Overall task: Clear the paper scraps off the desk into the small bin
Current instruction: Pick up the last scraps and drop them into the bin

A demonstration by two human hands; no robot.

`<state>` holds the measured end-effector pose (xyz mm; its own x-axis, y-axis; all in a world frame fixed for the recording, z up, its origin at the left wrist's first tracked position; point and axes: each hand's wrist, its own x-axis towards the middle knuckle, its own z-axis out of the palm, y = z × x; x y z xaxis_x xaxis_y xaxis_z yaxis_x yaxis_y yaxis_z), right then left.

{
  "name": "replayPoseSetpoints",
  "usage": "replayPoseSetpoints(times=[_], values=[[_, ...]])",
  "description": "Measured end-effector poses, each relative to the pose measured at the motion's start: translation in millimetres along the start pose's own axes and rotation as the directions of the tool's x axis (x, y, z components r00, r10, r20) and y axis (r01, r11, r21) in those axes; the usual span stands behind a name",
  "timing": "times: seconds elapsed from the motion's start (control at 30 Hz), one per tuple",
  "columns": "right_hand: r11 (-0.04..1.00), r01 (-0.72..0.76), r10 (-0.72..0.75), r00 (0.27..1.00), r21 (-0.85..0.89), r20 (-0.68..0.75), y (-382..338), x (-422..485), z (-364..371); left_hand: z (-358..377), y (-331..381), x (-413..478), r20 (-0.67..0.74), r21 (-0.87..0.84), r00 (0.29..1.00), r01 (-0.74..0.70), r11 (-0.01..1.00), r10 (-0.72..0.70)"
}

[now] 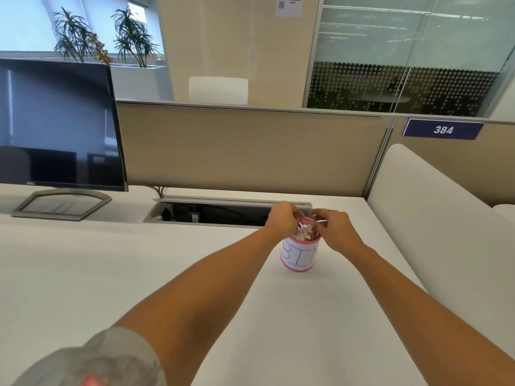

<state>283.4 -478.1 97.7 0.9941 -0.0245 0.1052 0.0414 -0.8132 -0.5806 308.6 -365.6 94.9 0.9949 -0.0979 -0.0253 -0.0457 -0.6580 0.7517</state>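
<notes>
Head view: left hand [281,218] and right hand [332,227] are curling fingers over the small bin [300,256] on the worktop [139,274], paper scraps [302,233] heaping inside, any pinched scrap I cannot tell, so releasing low inside the rim is looking wisest.

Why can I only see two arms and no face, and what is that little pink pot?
The camera sits on the person's head and looks down, so only their arms show. The left hand and right hand are both over a small pink bin, marked BIN. It stands on a white desk and is full of paper scraps. The fingers curl at its rim; whether they pinch a scrap is too small to tell. A dark monitor stands at the left.
</notes>
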Motion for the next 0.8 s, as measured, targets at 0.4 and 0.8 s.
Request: replayPoseSetpoints(times=[0.4,0.8], values=[[0.940,0.006,0.075,0.971,-0.340,0.225,-15,24,17,-7,-27,4,-0.181,-0.062,0.982,0.044,0.997,-0.054],[0.897,-0.042,0.167,0.954,-0.441,0.249,-23,44,45,7,-43,3,0.027,-0.330,0.984,0.176,0.927,-0.178]])
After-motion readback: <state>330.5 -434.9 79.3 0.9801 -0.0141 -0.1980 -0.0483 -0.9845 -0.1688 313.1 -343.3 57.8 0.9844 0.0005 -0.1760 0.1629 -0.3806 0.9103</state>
